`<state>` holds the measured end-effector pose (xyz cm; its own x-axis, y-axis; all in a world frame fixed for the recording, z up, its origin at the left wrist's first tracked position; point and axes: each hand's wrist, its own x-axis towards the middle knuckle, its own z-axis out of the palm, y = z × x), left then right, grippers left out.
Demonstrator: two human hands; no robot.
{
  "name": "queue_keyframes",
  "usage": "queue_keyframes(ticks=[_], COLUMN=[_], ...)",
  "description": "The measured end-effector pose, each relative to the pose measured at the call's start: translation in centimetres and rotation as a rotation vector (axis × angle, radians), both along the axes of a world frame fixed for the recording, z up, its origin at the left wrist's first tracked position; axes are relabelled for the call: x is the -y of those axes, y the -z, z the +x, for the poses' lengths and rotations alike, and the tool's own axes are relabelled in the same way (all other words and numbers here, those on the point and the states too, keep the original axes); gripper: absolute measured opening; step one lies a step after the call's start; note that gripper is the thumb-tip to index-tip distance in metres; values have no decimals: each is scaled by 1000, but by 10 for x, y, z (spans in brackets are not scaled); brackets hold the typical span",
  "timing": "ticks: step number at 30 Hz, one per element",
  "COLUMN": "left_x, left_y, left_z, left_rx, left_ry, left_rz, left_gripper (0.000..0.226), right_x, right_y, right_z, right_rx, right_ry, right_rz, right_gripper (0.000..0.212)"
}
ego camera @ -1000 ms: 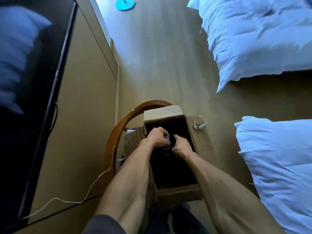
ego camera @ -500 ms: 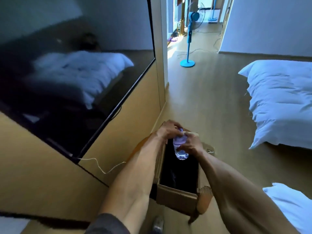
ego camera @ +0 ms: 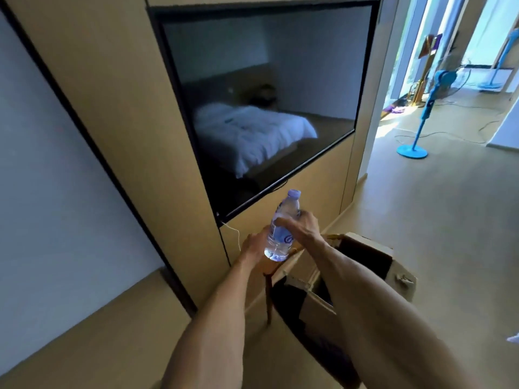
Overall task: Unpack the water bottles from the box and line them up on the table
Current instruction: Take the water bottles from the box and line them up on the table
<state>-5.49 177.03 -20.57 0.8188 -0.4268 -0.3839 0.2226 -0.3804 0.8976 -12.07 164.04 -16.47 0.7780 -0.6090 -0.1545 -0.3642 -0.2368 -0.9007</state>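
Observation:
A clear plastic water bottle (ego camera: 283, 228) with a pale cap and a blue-printed label is held upright, tilted slightly, above the left edge of the box. My right hand (ego camera: 302, 223) grips it around the middle from the right. My left hand (ego camera: 254, 245) sits against its lower left side near the base. The open cardboard box (ego camera: 373, 254) rests on a wooden chair (ego camera: 268, 282) below and to the right of the bottle; its dark inside shows no bottles clearly.
A large wall-mounted TV (ego camera: 261, 102) hangs straight ahead in a tan panel (ego camera: 118, 113). A thin white cable (ego camera: 234, 231) dangles below it. A light wooden surface (ego camera: 92, 341) lies at lower left. A blue standing fan (ego camera: 421, 119) stands on the floor at right.
Both hands pulled the bottle out of the box and carried it up and to the left. My view swung up from the box toward the TV wall.

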Motion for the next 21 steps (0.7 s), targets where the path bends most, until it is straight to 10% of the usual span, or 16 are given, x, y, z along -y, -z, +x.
queue_keyframes(ticks=[15, 21], left_x=[-396, -570], left_y=[-15, -12], left_z=[-39, -87], left_rx=[-171, -364], left_ry=[-556, -456], left_rz=[-468, -467], left_gripper=[56, 53], right_x=[-395, -579], right_y=[-30, -54], right_z=[56, 68], right_rx=[29, 137], right_ry=[-661, -688], right_rz=[235, 353], right_gripper=[49, 32])
